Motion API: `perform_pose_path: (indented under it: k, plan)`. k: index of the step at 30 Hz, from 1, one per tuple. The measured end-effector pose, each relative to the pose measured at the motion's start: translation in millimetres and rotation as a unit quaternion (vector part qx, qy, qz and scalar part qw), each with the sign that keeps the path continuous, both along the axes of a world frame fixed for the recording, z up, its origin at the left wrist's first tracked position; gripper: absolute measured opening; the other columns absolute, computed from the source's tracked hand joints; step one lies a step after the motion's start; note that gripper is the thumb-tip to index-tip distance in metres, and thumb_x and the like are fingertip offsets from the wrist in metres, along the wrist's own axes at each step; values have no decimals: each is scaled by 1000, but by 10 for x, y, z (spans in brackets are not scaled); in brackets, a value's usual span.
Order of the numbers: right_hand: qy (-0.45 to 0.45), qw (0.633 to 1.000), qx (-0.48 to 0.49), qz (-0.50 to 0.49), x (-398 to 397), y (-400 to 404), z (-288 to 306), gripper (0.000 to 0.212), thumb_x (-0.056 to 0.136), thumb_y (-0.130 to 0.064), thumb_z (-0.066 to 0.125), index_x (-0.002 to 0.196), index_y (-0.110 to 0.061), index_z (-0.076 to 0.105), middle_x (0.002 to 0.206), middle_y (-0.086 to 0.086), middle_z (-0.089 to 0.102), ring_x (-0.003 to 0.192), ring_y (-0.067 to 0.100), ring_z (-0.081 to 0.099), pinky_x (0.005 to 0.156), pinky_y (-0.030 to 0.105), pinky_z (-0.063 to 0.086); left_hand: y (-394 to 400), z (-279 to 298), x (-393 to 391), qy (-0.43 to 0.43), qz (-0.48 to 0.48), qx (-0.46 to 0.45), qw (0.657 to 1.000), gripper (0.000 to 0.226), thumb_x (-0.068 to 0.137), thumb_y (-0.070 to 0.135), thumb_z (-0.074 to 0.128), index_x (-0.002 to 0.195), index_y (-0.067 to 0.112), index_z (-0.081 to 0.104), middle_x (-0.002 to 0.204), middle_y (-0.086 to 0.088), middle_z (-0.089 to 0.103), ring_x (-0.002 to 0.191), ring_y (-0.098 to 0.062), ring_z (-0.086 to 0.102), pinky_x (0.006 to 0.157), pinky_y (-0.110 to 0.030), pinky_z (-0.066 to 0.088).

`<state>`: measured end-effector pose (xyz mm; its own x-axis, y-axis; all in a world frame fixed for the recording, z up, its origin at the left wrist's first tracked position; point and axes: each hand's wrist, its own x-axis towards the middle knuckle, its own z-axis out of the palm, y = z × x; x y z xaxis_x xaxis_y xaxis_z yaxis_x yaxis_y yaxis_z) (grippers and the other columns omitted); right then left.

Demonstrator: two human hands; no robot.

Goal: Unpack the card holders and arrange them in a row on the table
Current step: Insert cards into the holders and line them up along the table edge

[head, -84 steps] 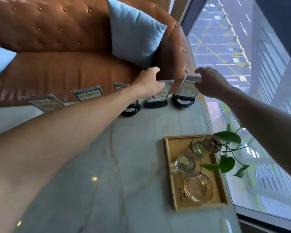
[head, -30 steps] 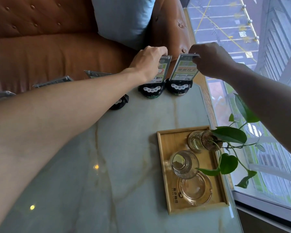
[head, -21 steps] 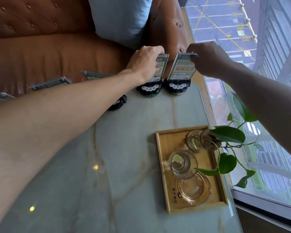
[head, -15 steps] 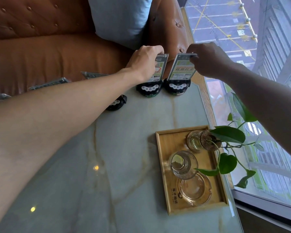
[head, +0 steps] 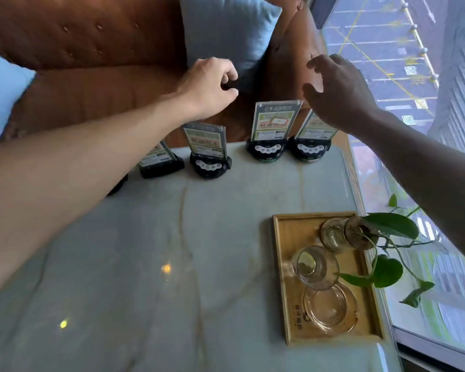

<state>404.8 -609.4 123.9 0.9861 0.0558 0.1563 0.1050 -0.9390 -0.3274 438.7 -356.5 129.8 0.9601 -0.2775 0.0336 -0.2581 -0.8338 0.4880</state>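
Observation:
Several card holders with black button bases and clear upright card panels stand in a row along the far edge of the marble table (head: 151, 264). The rightmost holder (head: 310, 146) and its neighbour (head: 271, 138) stand side by side. Further left stands another holder (head: 208, 154), then one (head: 159, 162) partly hidden behind my left forearm. My left hand (head: 210, 85) hovers above the row with its fingers curled and nothing in them. Fingers spread, my right hand (head: 336, 95) floats just above the rightmost holder and holds nothing.
A wooden tray (head: 285, 275) at the right carries two glass jars, a glass ashtray and a trailing green plant (head: 387, 269). A brown leather sofa (head: 91, 49) with light blue cushions sits behind the table. A large window (head: 414, 76) runs along the right.
Both hands have let go of the two rightmost holders and lifted above them. The view has tilted, showing more of the row.

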Motion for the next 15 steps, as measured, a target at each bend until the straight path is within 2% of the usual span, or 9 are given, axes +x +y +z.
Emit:
perform_pose_path:
  k: [3,7,9,11,15]
  plan:
    - [-6,998,25,62,6,453,108,38,87,-25,56,121,-9,62,117,17,66,108,38,61,96,49,47,389,94,-86,45,18,27,998,34,80,38,71,110,22,73,99,2,71,95,-17,66,84,-27,51]
    - [90,979,-13,183,-59,1061,97,34,86,-34,60,115,-17,67,111,5,73,105,31,66,90,46,51,754,79,-250,148,-43,139,978,56,70,52,76,119,26,68,103,8,68,100,-17,64,88,-35,53]
    - [126,967,-56,215,-75,1291,0,30,87,-35,60,112,-20,67,110,3,74,105,30,66,92,44,50,844,9,-294,143,-84,185,969,48,73,45,77,116,26,68,107,2,70,100,-23,64,88,-43,55]
    - [148,961,-92,214,-55,1451,-111,29,88,-33,59,114,-21,67,110,5,73,103,30,66,91,41,49,895,-61,-298,127,-106,177,970,30,78,33,73,108,26,71,102,-2,70,93,-26,64,83,-45,55]
    - [150,968,-87,183,45,1573,-244,22,88,-21,53,106,-15,66,104,15,70,96,37,64,75,35,43,893,-217,-241,95,-81,135,983,17,89,16,67,105,17,73,103,-10,71,101,-33,62,87,-44,52]
